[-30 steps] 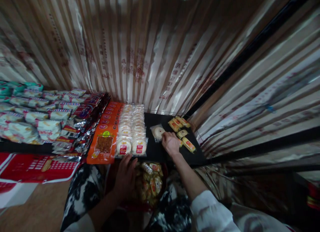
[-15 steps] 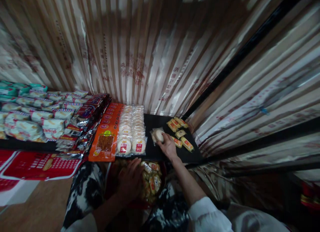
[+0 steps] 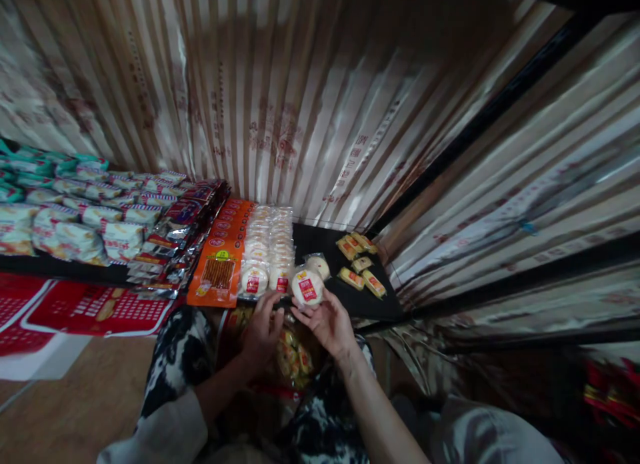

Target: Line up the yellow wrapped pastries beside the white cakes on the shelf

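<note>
My right hand (image 3: pixel 327 321) holds up a round white bun in clear wrap with a red label (image 3: pixel 307 287), fingers curled under it, just in front of the black shelf (image 3: pixel 345 297). My left hand (image 3: pixel 261 331) reaches toward the same bun from the left, its fingertips at or near the wrapper; I cannot tell whether it grips. Another wrapped bun (image 3: pixel 318 267) lies loose on the shelf behind. Rows of like buns (image 3: pixel 267 251) fill the shelf to the left.
Small yellow packets (image 3: pixel 360 264) lie at the shelf's right end. An orange snack pack (image 3: pixel 217 277), dark foil bags (image 3: pixel 170 241) and white packs (image 3: pixel 75 231) line the shelf leftward. A bag of yellow snacks (image 3: pixel 293 361) sits below my hands. Striped foil walls close in behind and right.
My right hand left the loose bun on the shelf and drew back toward me, now holding a labelled bun. My left hand rose from the snack bag to meet it.
</note>
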`<state>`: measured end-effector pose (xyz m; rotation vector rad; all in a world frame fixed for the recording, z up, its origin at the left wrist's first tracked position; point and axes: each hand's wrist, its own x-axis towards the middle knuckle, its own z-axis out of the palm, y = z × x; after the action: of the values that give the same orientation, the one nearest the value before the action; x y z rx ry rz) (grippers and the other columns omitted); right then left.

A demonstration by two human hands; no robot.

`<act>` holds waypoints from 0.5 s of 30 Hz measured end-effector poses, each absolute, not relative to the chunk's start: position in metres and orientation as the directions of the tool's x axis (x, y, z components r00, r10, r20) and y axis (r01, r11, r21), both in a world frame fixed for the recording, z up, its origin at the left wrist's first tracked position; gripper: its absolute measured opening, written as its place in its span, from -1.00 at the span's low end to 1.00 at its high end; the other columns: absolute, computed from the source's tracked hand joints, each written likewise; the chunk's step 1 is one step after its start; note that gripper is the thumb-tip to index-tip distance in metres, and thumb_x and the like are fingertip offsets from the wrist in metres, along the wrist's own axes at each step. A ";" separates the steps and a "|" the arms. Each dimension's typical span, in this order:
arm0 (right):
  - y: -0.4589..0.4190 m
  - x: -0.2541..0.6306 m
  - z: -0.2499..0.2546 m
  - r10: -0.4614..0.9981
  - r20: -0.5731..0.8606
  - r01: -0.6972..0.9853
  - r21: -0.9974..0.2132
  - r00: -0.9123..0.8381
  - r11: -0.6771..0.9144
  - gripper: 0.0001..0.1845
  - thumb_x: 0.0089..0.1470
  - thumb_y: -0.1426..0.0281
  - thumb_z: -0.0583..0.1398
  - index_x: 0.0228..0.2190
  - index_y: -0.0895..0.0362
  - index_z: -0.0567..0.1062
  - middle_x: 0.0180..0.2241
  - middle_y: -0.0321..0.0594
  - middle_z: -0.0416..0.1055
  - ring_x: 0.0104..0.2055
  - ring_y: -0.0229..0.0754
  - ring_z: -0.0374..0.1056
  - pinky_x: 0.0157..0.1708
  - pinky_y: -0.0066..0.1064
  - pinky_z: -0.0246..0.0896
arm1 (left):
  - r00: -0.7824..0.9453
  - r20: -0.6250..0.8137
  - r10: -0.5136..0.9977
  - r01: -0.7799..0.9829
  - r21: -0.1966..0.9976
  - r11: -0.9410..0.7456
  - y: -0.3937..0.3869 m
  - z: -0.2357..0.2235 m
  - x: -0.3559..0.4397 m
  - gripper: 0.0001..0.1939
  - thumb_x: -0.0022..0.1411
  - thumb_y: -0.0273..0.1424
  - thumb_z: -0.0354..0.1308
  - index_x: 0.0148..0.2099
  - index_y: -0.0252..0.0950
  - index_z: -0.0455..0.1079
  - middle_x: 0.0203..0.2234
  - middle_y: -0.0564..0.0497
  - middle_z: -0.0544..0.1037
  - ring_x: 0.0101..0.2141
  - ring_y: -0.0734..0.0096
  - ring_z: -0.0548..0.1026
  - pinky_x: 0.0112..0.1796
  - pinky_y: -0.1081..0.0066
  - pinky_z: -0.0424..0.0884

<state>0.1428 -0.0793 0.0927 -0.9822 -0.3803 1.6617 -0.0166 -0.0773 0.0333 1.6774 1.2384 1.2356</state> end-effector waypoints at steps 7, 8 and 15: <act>-0.112 0.101 0.076 0.876 -0.448 -0.728 -0.540 -0.177 -0.423 -0.62 0.04 0.17 0.10 -0.17 0.13 0.45 -0.23 -0.12 0.53 -0.22 -0.06 0.47 -0.11 -0.08 0.29 | 0.114 -0.224 0.968 -0.268 0.931 0.247 -0.061 0.040 -0.027 -0.42 0.05 -0.21 0.17 0.07 -0.39 0.21 -0.34 -0.07 0.52 -0.36 0.39 0.50 -0.38 0.45 0.41; -0.116 0.097 0.071 0.874 -0.456 -0.719 -0.550 -0.170 -0.426 -0.61 0.03 0.16 0.11 -0.17 0.12 0.45 -0.23 -0.11 0.53 -0.22 -0.05 0.47 -0.15 -0.09 0.30 | 0.128 -0.241 0.962 -0.294 0.917 0.269 -0.061 0.040 -0.029 -0.42 0.01 -0.22 0.19 0.05 -0.39 0.22 -0.38 -0.04 0.51 -0.39 0.41 0.49 -0.39 0.46 0.41; -0.126 0.094 0.035 0.850 -0.513 -0.437 -0.796 0.121 -0.419 -0.64 -0.23 0.22 0.36 -0.34 0.12 0.53 -0.32 -0.20 0.54 -0.28 -0.13 0.44 -0.25 -0.33 0.32 | 0.014 -0.168 0.986 0.002 0.986 0.168 -0.070 0.022 -0.048 -0.60 0.03 -0.32 0.06 -0.05 -0.32 0.37 -0.53 0.08 0.45 -0.55 0.51 0.39 -0.52 0.53 0.30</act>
<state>0.0945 -0.1263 0.0352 -1.3319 -0.4507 1.5345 -0.0476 -0.0703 0.0221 1.0916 1.2743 1.0736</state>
